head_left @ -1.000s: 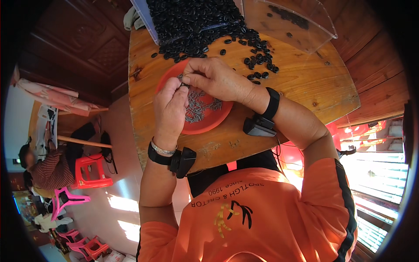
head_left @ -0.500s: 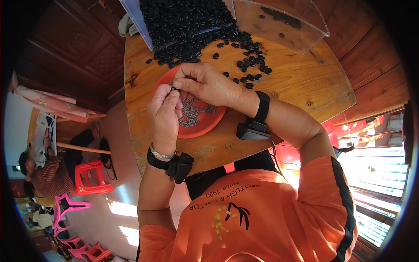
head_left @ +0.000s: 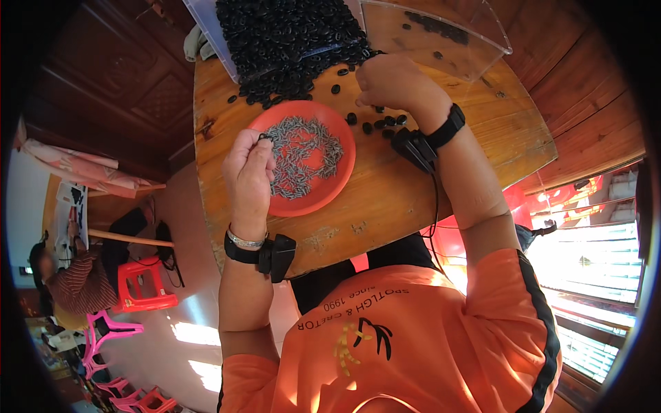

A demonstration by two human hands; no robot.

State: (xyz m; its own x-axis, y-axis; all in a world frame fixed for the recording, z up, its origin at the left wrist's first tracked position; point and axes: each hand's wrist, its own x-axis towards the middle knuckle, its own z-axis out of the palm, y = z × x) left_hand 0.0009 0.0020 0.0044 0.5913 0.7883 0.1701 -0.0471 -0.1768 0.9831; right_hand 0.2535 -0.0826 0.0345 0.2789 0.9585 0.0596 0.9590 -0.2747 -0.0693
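Note:
My left hand [head_left: 249, 165] is closed at the left rim of a round orange-red dish [head_left: 281, 206]. Pinched between its thumb and fingers is a small black oval piece [head_left: 264, 138]. Many short grey metal screws [head_left: 292, 165] lie in the dish, round a bare patch. My right hand [head_left: 399, 82] is over the loose black pieces [head_left: 385, 122] to the right of the dish. Its back faces up and its fingers are bent down out of sight, so what they touch is hidden.
At the far edge, a clear plastic bin [head_left: 219, 38] lies with a heap of black oval pieces [head_left: 286, 41] spilling onto the wooden table [head_left: 441, 158]. Beside it stands a clear tray [head_left: 475, 55] with some pieces. A cable [head_left: 436, 206] hangs from my right wrist device. Another person sits at left.
My right hand has left my left hand and moved right to the loose black pieces. My left hand keeps the black piece and has shifted slightly left. More of the screws shows.

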